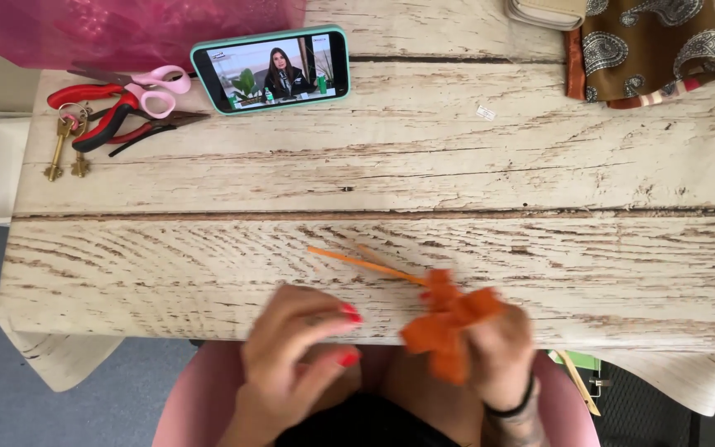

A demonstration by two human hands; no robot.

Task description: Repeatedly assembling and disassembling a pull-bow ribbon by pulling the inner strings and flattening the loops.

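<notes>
At the table's (539, 165) near edge, the right hand (502, 352) pinches an orange paper flower (448, 323) — its thin stick (366, 265) pointing away — while the left hand (295, 352) hovers beside it, loosely curled, empty.

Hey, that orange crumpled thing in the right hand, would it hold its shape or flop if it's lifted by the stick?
The orange crumpled piece looks like thin paper or fabric, so probably very light and floppy at the edges. It sits on a thin orange stick, which seems stiff enough to carry it. The right hand pinches it without strain; the folds would likely crush easily.
</notes>
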